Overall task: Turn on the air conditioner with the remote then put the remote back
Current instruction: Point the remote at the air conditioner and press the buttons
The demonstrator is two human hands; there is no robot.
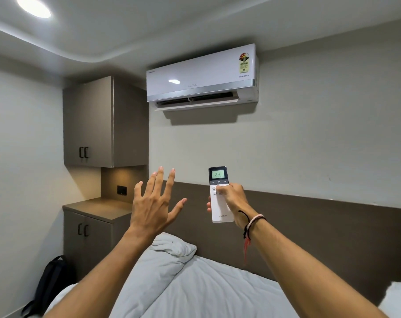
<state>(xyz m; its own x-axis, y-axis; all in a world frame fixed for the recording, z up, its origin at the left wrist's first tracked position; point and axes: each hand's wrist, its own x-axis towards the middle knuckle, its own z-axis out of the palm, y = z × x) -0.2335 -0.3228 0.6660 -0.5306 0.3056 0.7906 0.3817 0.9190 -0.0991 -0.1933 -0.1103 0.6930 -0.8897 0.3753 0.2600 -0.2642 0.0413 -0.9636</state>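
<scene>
A white air conditioner point(201, 76) hangs high on the far wall, and its lower flap stands open. My right hand point(232, 197) holds a white remote point(219, 203) upright and pointed toward the unit, thumb on the buttons below the screen. The remote's green screen reads 24. My left hand point(152, 204) is raised to the left of the remote, fingers spread, palm away from me, holding nothing.
A bed with a white duvet point(194, 283) and pillow point(172, 245) lies below my arms against a brown headboard point(309, 226). At left a grey upper cabinet point(96, 122) hangs over a lower cabinet with a counter point(98, 208). A black backpack point(50, 283) leans beside the lower cabinet.
</scene>
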